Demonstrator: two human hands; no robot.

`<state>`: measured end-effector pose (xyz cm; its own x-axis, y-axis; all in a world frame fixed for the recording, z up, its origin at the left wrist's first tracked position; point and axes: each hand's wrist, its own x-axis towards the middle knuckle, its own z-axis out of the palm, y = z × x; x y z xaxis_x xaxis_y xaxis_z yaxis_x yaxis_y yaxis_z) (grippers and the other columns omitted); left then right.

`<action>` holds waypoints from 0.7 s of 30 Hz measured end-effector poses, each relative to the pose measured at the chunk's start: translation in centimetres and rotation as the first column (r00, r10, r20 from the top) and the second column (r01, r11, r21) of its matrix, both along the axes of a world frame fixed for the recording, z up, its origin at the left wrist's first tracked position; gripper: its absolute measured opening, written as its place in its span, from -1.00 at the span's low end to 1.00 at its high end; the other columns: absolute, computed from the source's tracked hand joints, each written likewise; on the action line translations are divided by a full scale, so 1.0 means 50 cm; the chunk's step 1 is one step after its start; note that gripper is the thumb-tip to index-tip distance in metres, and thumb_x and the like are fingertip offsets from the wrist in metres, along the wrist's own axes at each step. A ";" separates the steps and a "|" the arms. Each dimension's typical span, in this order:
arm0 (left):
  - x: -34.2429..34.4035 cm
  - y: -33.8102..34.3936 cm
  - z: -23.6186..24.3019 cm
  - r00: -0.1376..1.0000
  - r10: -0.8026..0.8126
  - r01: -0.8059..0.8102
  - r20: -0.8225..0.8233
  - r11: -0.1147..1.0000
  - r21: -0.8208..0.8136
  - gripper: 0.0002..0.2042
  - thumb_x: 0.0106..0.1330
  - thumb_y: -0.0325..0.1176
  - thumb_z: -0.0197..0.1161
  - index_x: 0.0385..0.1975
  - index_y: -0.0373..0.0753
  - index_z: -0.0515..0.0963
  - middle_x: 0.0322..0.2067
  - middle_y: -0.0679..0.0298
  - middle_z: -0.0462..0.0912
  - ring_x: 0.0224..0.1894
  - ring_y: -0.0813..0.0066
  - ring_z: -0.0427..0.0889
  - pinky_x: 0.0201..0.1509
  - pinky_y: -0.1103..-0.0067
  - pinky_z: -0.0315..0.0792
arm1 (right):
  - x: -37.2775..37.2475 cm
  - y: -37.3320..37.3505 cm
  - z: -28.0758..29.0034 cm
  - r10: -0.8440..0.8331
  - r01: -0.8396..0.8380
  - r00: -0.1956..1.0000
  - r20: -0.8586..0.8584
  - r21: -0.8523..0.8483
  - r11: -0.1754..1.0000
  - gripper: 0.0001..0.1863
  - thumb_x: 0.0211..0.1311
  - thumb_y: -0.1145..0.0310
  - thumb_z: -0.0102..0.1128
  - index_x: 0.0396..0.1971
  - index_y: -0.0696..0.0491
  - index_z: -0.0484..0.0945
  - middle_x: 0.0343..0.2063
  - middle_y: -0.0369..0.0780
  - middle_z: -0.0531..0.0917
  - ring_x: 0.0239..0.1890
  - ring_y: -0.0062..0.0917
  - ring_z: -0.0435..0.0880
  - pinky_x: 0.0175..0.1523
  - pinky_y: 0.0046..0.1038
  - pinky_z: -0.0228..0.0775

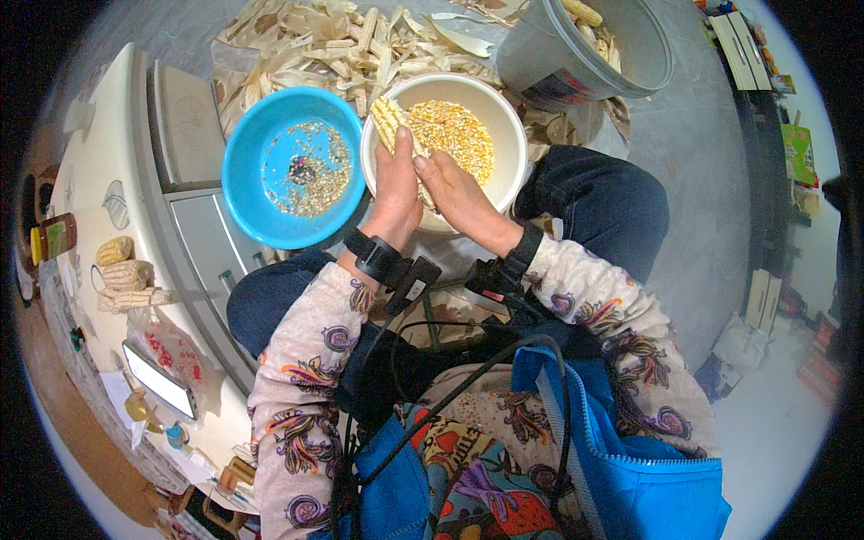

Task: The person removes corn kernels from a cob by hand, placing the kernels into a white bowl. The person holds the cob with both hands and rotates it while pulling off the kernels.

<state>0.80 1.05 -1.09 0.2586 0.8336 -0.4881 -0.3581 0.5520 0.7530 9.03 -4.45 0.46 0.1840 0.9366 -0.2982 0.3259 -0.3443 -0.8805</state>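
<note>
An ear of dried yellow corn [388,120] is gripped between my two hands over the left part of a white basin [514,148]. My left hand [397,187] wraps round its left side, thumb on top. From the right, my right hand [461,200] presses against it near the left thumb. The ear's upper end sticks out past my fingers, while its middle is mostly hidden. Loose yellow kernels [461,137] lie in the basin. Touching it on the left, a blue basin [241,148] holds a thin layer of pale bits and kernels.
Bare cobs and dry husks [346,45] are heaped beyond the basins. A grey bucket [551,63] with ears of corn stands far right. At left, a white cabinet [144,153] carries several cobs [128,277] and a phone [160,380]. Cables [450,396] run from my wrist straps.
</note>
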 end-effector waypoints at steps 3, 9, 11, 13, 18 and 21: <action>0.000 -0.006 0.005 0.997 0.020 -0.020 -0.077 1.000 0.003 -0.63 0.38 -0.22 -0.15 0.09 -0.27 0.16 -0.06 0.18 0.39 -0.05 0.41 0.41 0.03 0.48 0.34 | -0.004 -0.004 -0.002 0.013 -0.012 1.000 -0.024 0.020 1.000 -0.53 0.32 0.06 -0.31 -0.29 0.24 0.33 -0.42 0.14 0.48 -0.30 0.02 0.46 -0.19 -0.16 0.25; -0.001 -0.009 -0.014 1.000 0.005 -0.004 -0.018 0.999 0.039 -0.60 0.37 -0.25 -0.12 0.10 -0.33 0.10 -0.03 0.11 0.32 -0.03 0.37 0.36 0.07 0.47 0.26 | -0.005 -0.013 -0.007 -0.012 0.012 1.000 0.001 0.062 0.998 -0.58 0.34 0.14 -0.37 -0.29 0.22 0.34 -0.41 0.13 0.47 -0.29 0.01 0.46 -0.18 -0.17 0.26; 0.000 -0.009 -0.023 1.000 0.009 -0.009 -0.005 1.000 0.024 -0.60 0.37 -0.25 -0.13 0.11 -0.33 0.10 -0.02 0.11 0.32 -0.02 0.37 0.35 0.08 0.47 0.25 | -0.006 -0.014 -0.013 -0.021 0.019 1.000 0.013 0.101 0.995 -0.58 0.34 0.15 -0.39 -0.29 0.22 0.34 -0.41 0.12 0.47 -0.30 0.00 0.46 -0.19 -0.18 0.26; -0.002 -0.005 -0.029 1.000 -0.009 0.010 -0.019 1.000 0.028 -0.60 0.37 -0.24 -0.13 0.11 -0.33 0.10 -0.02 0.10 0.32 -0.02 0.37 0.35 0.09 0.47 0.25 | -0.008 -0.012 -0.017 -0.064 0.060 0.997 0.035 0.102 0.993 -0.58 0.35 0.16 -0.41 -0.30 0.22 0.34 -0.41 0.13 0.47 -0.29 -0.01 0.47 -0.18 -0.18 0.27; -0.007 0.002 -0.024 0.996 -0.053 0.059 0.070 0.996 -0.074 -0.59 0.37 -0.21 -0.14 0.10 -0.34 0.11 -0.04 0.10 0.35 -0.04 0.36 0.38 0.04 0.45 0.31 | 0.005 -0.003 0.002 -0.115 0.109 0.984 -0.138 -0.052 0.993 -0.58 0.33 0.14 -0.35 -0.23 0.23 0.35 -0.33 0.09 0.49 -0.21 -0.08 0.48 -0.11 -0.20 0.27; -0.012 0.006 -0.015 0.992 -0.053 0.064 0.117 0.994 -0.092 -0.60 0.38 -0.20 -0.14 0.08 -0.35 0.15 -0.07 0.10 0.36 -0.08 0.35 0.42 0.00 0.44 0.35 | 0.024 -0.004 0.021 -0.137 0.039 0.941 -0.308 -0.305 0.952 -0.55 0.31 0.11 -0.27 -0.12 0.24 0.33 -0.22 0.09 0.50 -0.12 -0.14 0.48 -0.03 -0.25 0.27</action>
<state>0.19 1.37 -1.86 0.3639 0.7662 -0.5296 -0.4033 0.6422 0.6519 10.23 -4.63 1.52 0.1096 0.7840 -0.6111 -0.0017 -0.6146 -0.7888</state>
